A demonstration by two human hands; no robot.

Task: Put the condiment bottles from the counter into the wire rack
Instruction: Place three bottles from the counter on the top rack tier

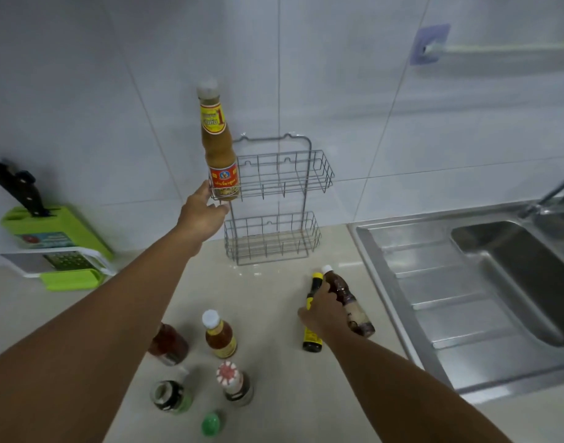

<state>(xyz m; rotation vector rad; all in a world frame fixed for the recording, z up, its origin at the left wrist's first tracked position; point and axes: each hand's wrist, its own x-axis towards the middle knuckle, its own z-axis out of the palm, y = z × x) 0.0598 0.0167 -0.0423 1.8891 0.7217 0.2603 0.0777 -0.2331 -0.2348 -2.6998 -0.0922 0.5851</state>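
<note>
A two-tier wire rack (306, 199) stands against the tiled wall. A tall tan sauce bottle (217, 145) stands in the left end of its upper basket, leaning slightly left. My left hand (202, 212) reaches to that corner, fingers at the bottle's base and the wires; whether it grips is unclear. My right hand (325, 314) wraps around a dark yellow-capped bottle (312, 342) and a tilted brown white-capped bottle (347, 302). On the counter stand a red sauce bottle (170, 345), an orange sauce bottle (219, 338), a red-and-white-capped jar (234, 383), a dark bottle (170, 396) and a green-capped one (211, 423).
A steel sink (504, 260) with drainboard and tap (549, 193) fills the right side. At the left, a green knife block (50, 225) with a black-handled knife stands behind a grater (66, 260). A rail (498, 49) hangs on the wall.
</note>
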